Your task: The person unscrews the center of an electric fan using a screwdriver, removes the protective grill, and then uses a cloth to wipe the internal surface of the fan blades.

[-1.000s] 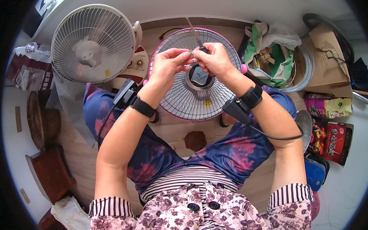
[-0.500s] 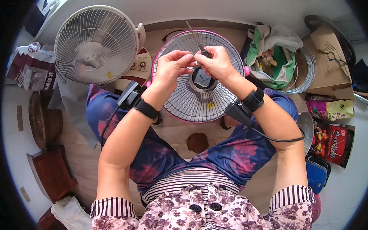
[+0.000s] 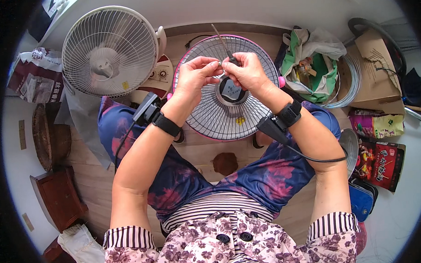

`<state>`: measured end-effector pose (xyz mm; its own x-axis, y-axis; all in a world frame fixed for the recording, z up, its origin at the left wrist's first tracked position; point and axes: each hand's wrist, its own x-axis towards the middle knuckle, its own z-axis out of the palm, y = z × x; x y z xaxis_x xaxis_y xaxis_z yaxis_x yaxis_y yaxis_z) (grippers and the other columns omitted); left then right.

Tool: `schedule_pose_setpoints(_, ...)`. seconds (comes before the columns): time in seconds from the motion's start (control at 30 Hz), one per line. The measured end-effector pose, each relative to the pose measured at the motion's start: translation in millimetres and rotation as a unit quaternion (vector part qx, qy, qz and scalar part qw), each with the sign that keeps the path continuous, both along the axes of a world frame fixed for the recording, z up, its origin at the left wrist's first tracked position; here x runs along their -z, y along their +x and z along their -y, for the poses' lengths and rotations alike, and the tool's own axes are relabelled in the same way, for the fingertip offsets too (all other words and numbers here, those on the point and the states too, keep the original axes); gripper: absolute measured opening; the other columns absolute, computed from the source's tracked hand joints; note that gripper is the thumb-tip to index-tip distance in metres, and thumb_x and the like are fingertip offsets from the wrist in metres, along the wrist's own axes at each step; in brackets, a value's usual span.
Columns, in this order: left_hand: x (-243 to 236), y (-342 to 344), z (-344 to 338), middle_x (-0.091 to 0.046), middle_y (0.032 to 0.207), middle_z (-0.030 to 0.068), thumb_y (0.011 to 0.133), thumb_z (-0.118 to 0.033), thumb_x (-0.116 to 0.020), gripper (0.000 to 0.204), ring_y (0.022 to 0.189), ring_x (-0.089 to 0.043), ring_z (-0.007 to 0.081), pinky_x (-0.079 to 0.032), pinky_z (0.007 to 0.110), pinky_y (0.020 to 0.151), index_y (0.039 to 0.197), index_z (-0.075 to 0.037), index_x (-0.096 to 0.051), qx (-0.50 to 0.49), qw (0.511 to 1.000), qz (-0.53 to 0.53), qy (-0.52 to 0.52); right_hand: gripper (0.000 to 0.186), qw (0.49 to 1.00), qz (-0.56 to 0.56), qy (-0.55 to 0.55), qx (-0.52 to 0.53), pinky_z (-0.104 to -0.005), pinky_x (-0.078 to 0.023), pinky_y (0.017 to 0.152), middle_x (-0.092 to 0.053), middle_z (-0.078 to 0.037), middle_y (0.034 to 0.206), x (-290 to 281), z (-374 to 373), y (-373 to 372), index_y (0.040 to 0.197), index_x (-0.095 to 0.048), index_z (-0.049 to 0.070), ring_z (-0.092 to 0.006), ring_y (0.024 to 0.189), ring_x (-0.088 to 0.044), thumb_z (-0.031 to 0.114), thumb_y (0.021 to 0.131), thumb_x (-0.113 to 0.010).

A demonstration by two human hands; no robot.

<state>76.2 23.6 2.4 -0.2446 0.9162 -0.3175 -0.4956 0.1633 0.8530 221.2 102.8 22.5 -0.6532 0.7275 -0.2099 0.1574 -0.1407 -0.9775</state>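
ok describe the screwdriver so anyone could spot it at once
Find the pink-rimmed grille near the picture's top centre. Over it, the right hand grips the screwdriver. Unlike the grille, it has a dark handle and one slim, straight shaft.

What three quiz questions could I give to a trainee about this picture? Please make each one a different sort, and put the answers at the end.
1. Multiple choice: which hand holds the thin-shafted tool?
a) left
b) right
c) neither

2. True or false: the white fan stands to the left of the central wire grille.

3. Fill in: the central wire grille is edged in the colour ____.

Key:
1: b, the right hand
2: true
3: pink
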Motion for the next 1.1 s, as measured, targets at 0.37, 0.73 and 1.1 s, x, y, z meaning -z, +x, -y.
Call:
schedule_pose_setpoints(0.37, 3.2, -2.6, -0.1, -0.063, 0.082, 0.0058, 0.083, -0.009, -0.063, 0.012, 0.075, -0.062, 0.0118, -0.052, 0.022, 0.061, 0.092, 0.0, -0.061, 0.005, 0.997, -0.082, 0.011, 0.014, 0.999, 0.015, 0.044, -0.004, -0.02, -0.038, 0.039, -0.059, -0.002, 0.062, -1.0, 3.0, -1.8, 0.074, -0.061, 0.001, -0.0052, 0.047, -0.05, 0.014, 0.079, -0.062)
schedule_pose_setpoints(0.73, 0.4, 2.1, 0.6, -0.064, 0.085, 0.0051, 0.085, -0.011, -0.062, 0.016, 0.075, -0.06, 0.0104, -0.051, 0.023, 0.062, 0.098, -0.001, -0.062, 0.031, 0.995, -0.091, 0.024, 0.014, 0.998, 0.023, 0.065, -0.008, -0.0182, -0.035, 0.038, -0.056, 0.0, 0.062, 14.3, -1.2, 1.4, 0.081, -0.059, 0.002, -0.0035, 0.045, -0.047, 0.015, 0.084, -0.062)
schedule_pose_setpoints(1.1, -17.1, -6.8, -0.5, -0.066, 0.08, 0.0076, 0.083, -0.012, -0.064, 0.013, 0.068, -0.065, 0.012, -0.052, 0.021, 0.052, 0.09, -0.001, -0.063, 0.08, 0.982, -0.171, -0.006, 0.021, 0.986, 0.07, 0.148, -0.014, -0.0288, -0.045, 0.052, -0.061, -0.009, 0.06, 17.8, -6.2, 0.3, 0.071, -0.063, -0.002, -0.0132, 0.056, -0.058, 0.019, 0.074, -0.063)
